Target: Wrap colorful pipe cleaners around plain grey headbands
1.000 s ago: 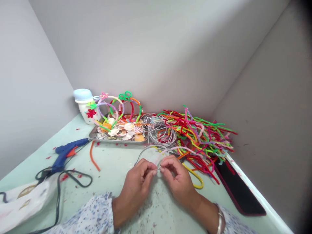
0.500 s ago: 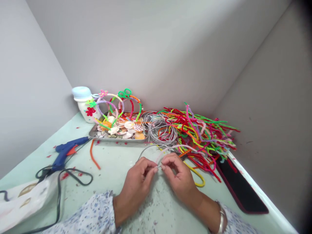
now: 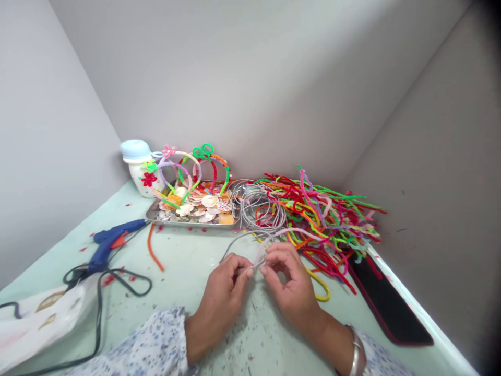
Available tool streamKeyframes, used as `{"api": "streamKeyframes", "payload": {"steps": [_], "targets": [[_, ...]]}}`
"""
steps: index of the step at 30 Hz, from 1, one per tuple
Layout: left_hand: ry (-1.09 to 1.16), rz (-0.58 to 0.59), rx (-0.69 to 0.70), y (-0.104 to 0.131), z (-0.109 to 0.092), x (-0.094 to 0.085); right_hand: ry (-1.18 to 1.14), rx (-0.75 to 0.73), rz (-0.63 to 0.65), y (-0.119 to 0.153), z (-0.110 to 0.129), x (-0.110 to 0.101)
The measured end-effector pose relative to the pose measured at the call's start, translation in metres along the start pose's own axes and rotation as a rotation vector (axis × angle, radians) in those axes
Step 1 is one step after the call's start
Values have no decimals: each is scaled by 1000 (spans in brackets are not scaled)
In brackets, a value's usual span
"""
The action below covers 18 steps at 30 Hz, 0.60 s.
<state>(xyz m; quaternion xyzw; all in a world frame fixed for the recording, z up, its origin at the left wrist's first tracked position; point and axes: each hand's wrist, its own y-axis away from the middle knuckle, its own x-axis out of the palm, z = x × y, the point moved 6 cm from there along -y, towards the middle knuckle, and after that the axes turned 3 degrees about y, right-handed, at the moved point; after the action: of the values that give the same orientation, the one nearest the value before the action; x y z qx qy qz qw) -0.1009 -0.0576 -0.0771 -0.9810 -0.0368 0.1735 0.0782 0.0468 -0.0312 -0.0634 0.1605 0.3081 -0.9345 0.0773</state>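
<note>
Between my two hands a short stretch of grey wire (image 3: 257, 265) shows over the table, with more of the wire looping up behind my left hand. My left hand (image 3: 225, 292) pinches the wire between thumb and index finger. Close by on the right, my right hand (image 3: 291, 284) holds its thumb and fingertips at the other side of the same stretch. A pale pink pipe cleaner (image 3: 291, 230) curves down to the fingertips; whether it is gripped too is hard to tell. Just beyond lies a coil of grey wire (image 3: 284, 214).
A metal tray (image 3: 188, 223) of seashells (image 3: 209, 201) stands at the back, with pipe-cleaner hoops (image 3: 227, 175) and a white bottle (image 3: 136, 167). Tangled pipe cleaners (image 3: 332, 209) lie right, beside a black tray-like slab (image 3: 391, 303). A blue glue gun (image 3: 104, 248) with its cord lies left.
My right fingertips have lifted and shifted slightly, so a little more of the grey wire shows between the hands. The left hand keeps its pinch. The whole view has moved slightly.
</note>
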Motion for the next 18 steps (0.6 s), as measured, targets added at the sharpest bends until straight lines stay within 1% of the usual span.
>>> {"api": "streamKeyframes", "payload": {"steps": [2, 4, 6, 7, 9, 13, 18], "targets": [[78, -22, -25, -1, 2, -1, 24, -22, -22, 0, 3, -3], [159, -17, -46, -2, 4, -1, 35, -17, 39, 1, 2, 1], [220, 13, -49, -4, 5, 0, 39, 11, 102, 1, -1, 5], [239, 27, -47, -4, 5, 1, 37, 23, 114, 1, -3, 6], [255, 44, -43, -4, 5, 2, 34, 33, 109, 1, -5, 6], [253, 41, -43, -3, 3, 2, 30, 46, 105, 0, -6, 6], [274, 65, -38, 0, 1, 3, 14, 108, 205, -2, -5, 12]]}}
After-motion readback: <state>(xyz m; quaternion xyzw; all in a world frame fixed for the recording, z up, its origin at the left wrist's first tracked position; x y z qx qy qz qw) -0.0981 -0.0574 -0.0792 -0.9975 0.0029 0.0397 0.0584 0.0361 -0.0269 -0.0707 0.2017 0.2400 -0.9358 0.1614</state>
